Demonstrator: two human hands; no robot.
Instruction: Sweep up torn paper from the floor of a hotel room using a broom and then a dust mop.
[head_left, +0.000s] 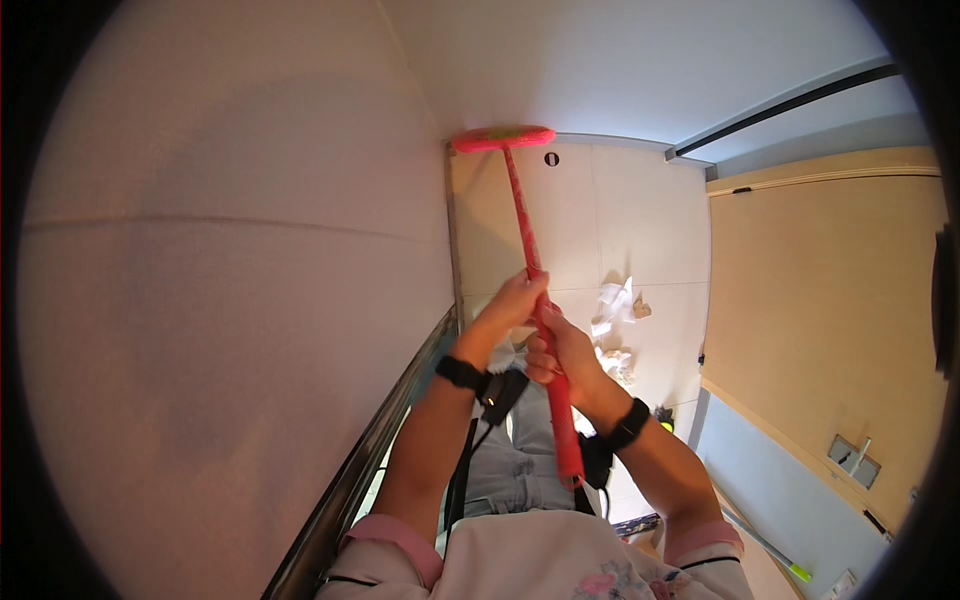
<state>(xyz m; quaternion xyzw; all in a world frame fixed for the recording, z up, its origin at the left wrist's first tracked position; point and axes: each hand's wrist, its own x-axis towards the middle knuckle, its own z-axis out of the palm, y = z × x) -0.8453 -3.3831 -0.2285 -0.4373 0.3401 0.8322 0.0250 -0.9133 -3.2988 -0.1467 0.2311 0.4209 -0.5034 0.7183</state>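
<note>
A broom with a red handle (527, 225) runs up the middle of the head view. Its wide pink head (504, 138) lies at the corner where the left wall meets the far wall, beside a small round floor drain (552, 159). My left hand (519, 300) is closed round the upper handle. Lower down, my right hand (561, 349) is wrapped about the thicker grip. The handle's end with a hanging loop points toward my waist. Crumpled white paper (615, 304) and a small brown scrap (641, 307) lie on the tiled floor right of my hands.
A wooden door (825, 300) with a metal lever handle (855, 459) is at the right. A metal rail (375, 435) runs along the left wall (247, 315). A pole with a green end (799, 571) lies at lower right. More crumpled paper (616, 360) lies near my legs.
</note>
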